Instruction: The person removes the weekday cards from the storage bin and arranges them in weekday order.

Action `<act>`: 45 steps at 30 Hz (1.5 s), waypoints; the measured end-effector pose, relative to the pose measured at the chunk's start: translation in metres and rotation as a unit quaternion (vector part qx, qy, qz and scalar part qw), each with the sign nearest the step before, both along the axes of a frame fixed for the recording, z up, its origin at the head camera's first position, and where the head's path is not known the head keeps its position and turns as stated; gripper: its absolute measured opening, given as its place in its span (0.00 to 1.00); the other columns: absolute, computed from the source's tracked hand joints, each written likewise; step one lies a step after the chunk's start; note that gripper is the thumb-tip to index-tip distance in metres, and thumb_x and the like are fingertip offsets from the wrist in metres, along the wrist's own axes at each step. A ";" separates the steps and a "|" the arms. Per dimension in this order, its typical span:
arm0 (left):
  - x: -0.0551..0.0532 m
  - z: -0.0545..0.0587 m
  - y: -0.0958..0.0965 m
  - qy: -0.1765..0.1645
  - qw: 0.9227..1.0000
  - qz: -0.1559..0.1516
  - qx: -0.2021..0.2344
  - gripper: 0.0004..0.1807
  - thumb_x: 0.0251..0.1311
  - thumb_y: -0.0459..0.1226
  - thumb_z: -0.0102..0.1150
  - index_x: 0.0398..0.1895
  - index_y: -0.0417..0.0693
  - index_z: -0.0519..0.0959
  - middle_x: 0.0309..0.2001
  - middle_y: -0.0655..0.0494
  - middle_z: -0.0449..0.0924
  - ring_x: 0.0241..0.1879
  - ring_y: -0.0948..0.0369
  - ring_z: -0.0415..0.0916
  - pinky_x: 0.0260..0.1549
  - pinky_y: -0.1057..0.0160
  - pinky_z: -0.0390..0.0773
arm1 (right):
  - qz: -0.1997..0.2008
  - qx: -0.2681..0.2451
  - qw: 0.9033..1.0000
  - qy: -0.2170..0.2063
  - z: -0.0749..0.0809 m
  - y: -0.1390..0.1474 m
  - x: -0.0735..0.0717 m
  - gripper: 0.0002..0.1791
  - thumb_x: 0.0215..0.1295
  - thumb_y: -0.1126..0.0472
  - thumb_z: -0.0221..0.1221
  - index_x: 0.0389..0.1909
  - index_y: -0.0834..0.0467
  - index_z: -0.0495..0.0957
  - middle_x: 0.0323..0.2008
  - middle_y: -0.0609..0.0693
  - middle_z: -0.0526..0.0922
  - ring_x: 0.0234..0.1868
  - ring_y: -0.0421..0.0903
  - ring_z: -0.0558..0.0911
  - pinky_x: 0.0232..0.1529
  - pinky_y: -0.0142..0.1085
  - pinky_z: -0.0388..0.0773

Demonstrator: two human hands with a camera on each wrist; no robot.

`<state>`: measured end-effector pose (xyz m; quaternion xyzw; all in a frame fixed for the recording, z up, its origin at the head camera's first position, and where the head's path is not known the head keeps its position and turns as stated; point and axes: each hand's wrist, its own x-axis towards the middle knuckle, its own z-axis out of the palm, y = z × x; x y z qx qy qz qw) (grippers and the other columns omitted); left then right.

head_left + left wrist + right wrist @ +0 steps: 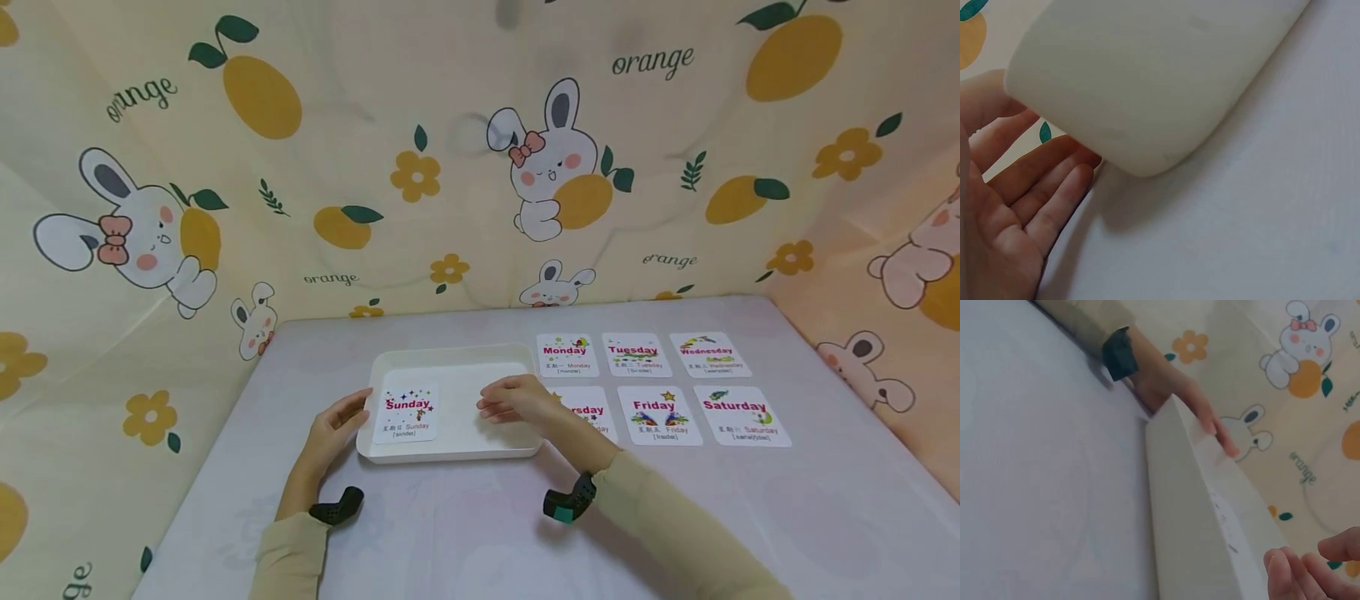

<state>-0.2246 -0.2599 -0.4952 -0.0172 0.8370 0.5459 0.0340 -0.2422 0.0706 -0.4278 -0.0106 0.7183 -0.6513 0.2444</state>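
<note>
A white rectangular tray lies on the table, with the Sunday card face up in its left part. At the tray's left end my left hand touches the edge. In the left wrist view, the fingers of that hand lie nearly straight against the tray's end wall. Above the right part of the tray hovers my right hand, its fingers loosely bent. The right wrist view shows a gap between its thumb and fingertips, with nothing held. My right hand and forearm partly cover the Thursday card.
Right of the tray, cards lie in two rows: Monday, Tuesday and Wednesday behind, Friday and Saturday in front beside Thursday. A printed cloth hangs around the pale table.
</note>
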 end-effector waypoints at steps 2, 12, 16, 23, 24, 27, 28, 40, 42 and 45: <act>0.000 0.000 0.000 0.000 1.000 0.001 -0.001 0.25 0.68 0.44 0.53 0.67 0.51 0.69 0.69 0.52 0.69 0.67 0.54 0.67 0.52 0.85 0.65 | -0.002 -0.004 1.000 -0.012 -0.002 -0.006 -0.001 0.20 0.68 0.64 0.54 0.54 0.75 0.72 0.35 0.54 0.88 0.31 0.38 0.85 0.38 0.30 0.84; 0.000 -0.001 -0.001 0.009 1.000 0.001 -0.006 0.25 0.68 0.43 0.54 0.67 0.50 0.69 0.69 0.51 0.69 0.57 0.73 0.70 0.50 0.87 0.65 | -0.032 -0.013 0.998 -0.053 -0.011 -0.032 -0.008 0.19 0.66 0.66 0.55 0.55 0.71 0.74 0.45 0.62 0.86 0.31 0.39 0.85 0.40 0.31 0.84; 0.000 -0.001 -0.001 0.010 1.000 -0.002 -0.004 0.25 0.68 0.43 0.54 0.67 0.50 0.69 0.69 0.50 0.69 0.52 0.81 0.68 0.50 0.86 0.65 | -0.064 -0.022 0.995 -0.080 -0.015 -0.041 -0.016 0.18 0.65 0.66 0.57 0.54 0.70 0.75 0.44 0.61 0.87 0.29 0.39 0.85 0.38 0.30 0.84; 0.000 0.000 -0.001 0.013 1.000 -0.006 -0.003 0.25 0.68 0.44 0.54 0.67 0.49 0.69 0.69 0.50 0.68 0.49 0.85 0.67 0.50 0.87 0.65 | -0.088 -0.037 0.989 -0.115 -0.020 -0.051 -0.024 0.17 0.65 0.66 0.57 0.53 0.69 0.76 0.40 0.58 0.88 0.27 0.39 0.84 0.33 0.27 0.82; 0.000 0.000 0.000 0.014 1.000 -0.007 -0.002 0.25 0.68 0.44 0.54 0.67 0.49 0.69 0.69 0.49 0.69 0.49 0.86 0.67 0.50 0.87 0.65 | -0.088 -0.038 0.989 -0.116 -0.020 -0.052 -0.024 0.17 0.65 0.66 0.57 0.53 0.69 0.76 0.39 0.58 0.88 0.27 0.39 0.84 0.32 0.27 0.82; 0.001 0.000 0.000 0.017 1.000 -0.007 -0.002 0.25 0.68 0.44 0.54 0.67 0.49 0.69 0.69 0.49 0.69 0.48 0.86 0.67 0.50 0.87 0.65 | -0.090 -0.037 0.988 -0.120 -0.022 -0.055 -0.025 0.17 0.66 0.65 0.56 0.53 0.69 0.75 0.38 0.57 0.88 0.27 0.39 0.84 0.33 0.27 0.83; 0.000 0.000 0.000 0.016 1.000 -0.007 -0.002 0.25 0.68 0.44 0.54 0.67 0.49 0.69 0.69 0.50 0.69 0.49 0.85 0.67 0.50 0.87 0.65 | -0.092 -0.039 0.988 -0.122 -0.022 -0.056 -0.026 0.17 0.66 0.65 0.56 0.53 0.69 0.75 0.38 0.57 0.88 0.28 0.39 0.84 0.34 0.27 0.83; -0.001 0.001 -0.001 0.011 1.000 -0.005 -0.002 0.26 0.67 0.44 0.54 0.67 0.49 0.69 0.69 0.49 0.69 0.53 0.78 0.69 0.50 0.86 0.65 | -0.101 -0.035 0.986 -0.131 -0.023 -0.070 -0.031 0.15 0.65 0.65 0.57 0.51 0.66 0.78 0.49 0.61 0.85 0.31 0.41 0.87 0.38 0.31 0.84; 0.000 0.001 -0.001 0.012 1.000 -0.005 -0.004 0.26 0.67 0.44 0.54 0.67 0.49 0.69 0.69 0.49 0.69 0.53 0.78 0.68 0.50 0.86 0.65 | -0.102 -0.035 0.985 -0.131 -0.023 -0.072 -0.030 0.15 0.66 0.65 0.57 0.51 0.66 0.78 0.48 0.61 0.86 0.30 0.40 0.87 0.36 0.30 0.84; 0.000 0.002 0.000 0.012 1.000 -0.003 -0.007 0.25 0.68 0.44 0.54 0.67 0.49 0.69 0.70 0.49 0.68 0.58 0.70 0.71 0.50 0.87 0.65 | -0.108 -0.034 0.985 -0.133 -0.022 -0.075 -0.029 0.15 0.66 0.65 0.57 0.51 0.67 0.78 0.46 0.60 0.87 0.27 0.39 0.85 0.32 0.28 0.83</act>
